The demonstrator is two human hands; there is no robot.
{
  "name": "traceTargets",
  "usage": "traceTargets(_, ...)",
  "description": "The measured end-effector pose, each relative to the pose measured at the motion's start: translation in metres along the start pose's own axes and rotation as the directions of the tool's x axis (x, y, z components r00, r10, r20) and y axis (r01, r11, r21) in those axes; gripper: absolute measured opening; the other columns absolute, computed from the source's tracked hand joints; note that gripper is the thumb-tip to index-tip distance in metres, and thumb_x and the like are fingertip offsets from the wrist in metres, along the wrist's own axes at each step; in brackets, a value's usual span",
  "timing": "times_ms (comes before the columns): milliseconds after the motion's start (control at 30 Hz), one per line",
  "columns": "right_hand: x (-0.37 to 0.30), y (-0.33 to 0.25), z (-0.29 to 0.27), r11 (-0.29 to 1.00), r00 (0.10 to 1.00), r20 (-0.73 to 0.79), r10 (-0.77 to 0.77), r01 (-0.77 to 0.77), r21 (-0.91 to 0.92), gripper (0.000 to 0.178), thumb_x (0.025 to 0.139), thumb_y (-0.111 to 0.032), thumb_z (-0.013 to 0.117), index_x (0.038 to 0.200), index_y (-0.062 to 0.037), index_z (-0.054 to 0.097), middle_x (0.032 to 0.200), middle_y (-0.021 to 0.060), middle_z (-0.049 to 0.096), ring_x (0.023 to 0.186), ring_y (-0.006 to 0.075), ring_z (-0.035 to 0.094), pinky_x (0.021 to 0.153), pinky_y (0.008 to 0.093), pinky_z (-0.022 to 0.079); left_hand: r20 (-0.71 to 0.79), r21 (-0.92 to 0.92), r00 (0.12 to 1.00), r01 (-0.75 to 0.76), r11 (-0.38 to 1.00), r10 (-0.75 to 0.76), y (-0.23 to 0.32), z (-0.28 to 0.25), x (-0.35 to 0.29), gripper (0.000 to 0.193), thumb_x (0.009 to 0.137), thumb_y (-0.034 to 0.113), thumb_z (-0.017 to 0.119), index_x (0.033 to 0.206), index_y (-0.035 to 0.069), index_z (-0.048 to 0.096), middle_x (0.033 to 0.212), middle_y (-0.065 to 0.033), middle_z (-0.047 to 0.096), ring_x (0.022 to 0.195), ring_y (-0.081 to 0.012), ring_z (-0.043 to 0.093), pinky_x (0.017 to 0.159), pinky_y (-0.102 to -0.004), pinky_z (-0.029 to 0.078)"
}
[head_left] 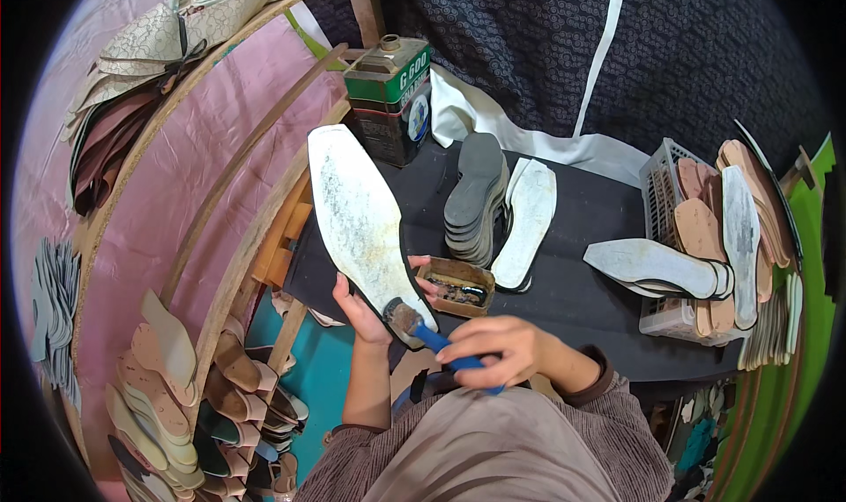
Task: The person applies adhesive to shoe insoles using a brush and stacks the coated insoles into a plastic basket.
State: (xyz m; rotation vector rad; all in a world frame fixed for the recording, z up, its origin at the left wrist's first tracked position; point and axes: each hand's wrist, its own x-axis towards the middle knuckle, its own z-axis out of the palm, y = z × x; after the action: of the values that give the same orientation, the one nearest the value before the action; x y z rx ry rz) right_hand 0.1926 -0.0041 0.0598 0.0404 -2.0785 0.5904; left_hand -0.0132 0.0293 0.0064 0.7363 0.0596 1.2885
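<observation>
My left hand (359, 312) grips a large shoe sole (357, 207) near its heel end, thumb on one side and fingertips at the other edge. The sole's upward face is whitish with grey smudges, and its rim is black. In my right hand (504, 350) is a brush with a blue handle (434, 336). Its dark bristle end touches the narrow heel part of the sole. Just beyond my left fingertips stands an open brownish box (454, 308) with dark, shiny residue inside. The sole hides part of my left palm.
Behind the box are a stack of grey soles (476, 180) and white-faced soles (529, 211). A green and black metal can (388, 96) stands at the far left of the dark table (582, 330). More white-faced soles (656, 267) lean by a plastic crate (659, 189). Finished-looking sandals (233, 370) hang lower left.
</observation>
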Motion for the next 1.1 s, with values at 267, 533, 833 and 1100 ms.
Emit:
traceTargets(267,-0.002,-0.002,0.005,0.999,1.0,0.002,-0.027,0.027,-0.038,0.015,0.078,0.002,0.049,0.082,-0.0034,0.063,0.102,0.0172,0.061,0.079,0.0314,0.06,0.066,0.0346,0.053,-0.16,0.139,0.987,0.0,0.99,0.022,0.004,0.01,0.002,0.086,0.082,0.069,0.017,0.138,0.004,0.029,0.118,-0.0277,0.051,0.076,-0.038,0.064,0.062,-0.0444,0.054)
traceTargets(533,-0.006,0.0,-0.006,0.997,0.996,-0.093,0.006,-0.014,-0.078,0.015,0.081,0.0,0.049,0.083,-0.0027,0.064,0.102,0.018,0.061,0.079,0.033,0.061,0.067,0.0362,0.053,-0.188,0.083,0.975,-0.104,0.991,0.118,0.003,0.018,0.011,0.084,0.083,0.068,0.02,0.136,0.004,0.03,0.111,-0.024,0.053,0.074,-0.0376,0.063,0.064,-0.0483,0.053)
traceTargets(833,-0.009,-0.005,-0.013,0.996,0.996,-0.053,0.074,-0.076,-0.039,0.02,0.067,0.006,0.055,0.084,-0.0006,0.063,0.102,0.0192,0.061,0.082,0.0336,0.061,0.069,0.0373,0.052,-0.258,0.103,0.951,-0.151,0.983,0.173,0.001,0.019,0.014,0.084,0.082,0.07,0.015,0.132,0.004,0.034,0.105,-0.022,0.053,0.073,-0.0377,0.062,0.062,-0.0479,0.052)
traceTargets(1100,-0.014,-0.008,-0.02,0.991,0.982,-0.137,0.127,-0.133,-0.031,0.027,0.06,0.007,0.056,0.084,-0.001,0.063,0.103,0.0166,0.061,0.084,0.033,0.061,0.071,0.036,0.052,-0.262,0.07,0.946,-0.179,0.981,0.192,0.0,0.017,0.014,0.083,0.082,0.069,0.016,0.13,0.004,0.036,0.103,-0.0193,0.054,0.073,-0.0364,0.063,0.068,-0.0488,0.052)
